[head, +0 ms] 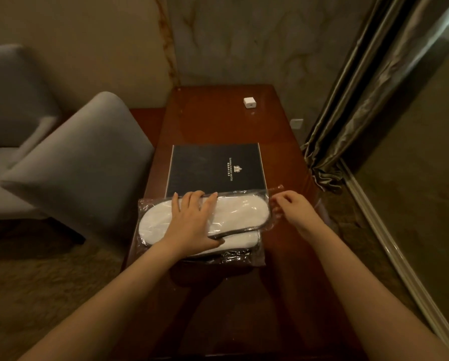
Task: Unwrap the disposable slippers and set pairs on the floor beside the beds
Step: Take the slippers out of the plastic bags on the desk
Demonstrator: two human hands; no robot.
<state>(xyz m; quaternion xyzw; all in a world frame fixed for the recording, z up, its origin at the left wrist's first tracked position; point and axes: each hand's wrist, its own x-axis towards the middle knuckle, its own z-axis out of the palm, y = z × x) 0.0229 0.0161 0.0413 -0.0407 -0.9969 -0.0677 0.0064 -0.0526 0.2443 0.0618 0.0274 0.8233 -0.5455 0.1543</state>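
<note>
Wrapped slippers (pixel 234 212) lengthwise left-right under flat open left hand (pixel 192 225) (right hand (pixel 293 207) pinching wrapper end).

A long brown table (pixel 218 121) stands against the wall. A black folder (pixel 213 168) lies flat near the middle of the table, and a little white cube (pixel 249 102) sits at the table's far end. Two grey chairs (pixel 83 162) stand left of the table, and shiny curtains (pixel 361 100) hang to its right.
</note>
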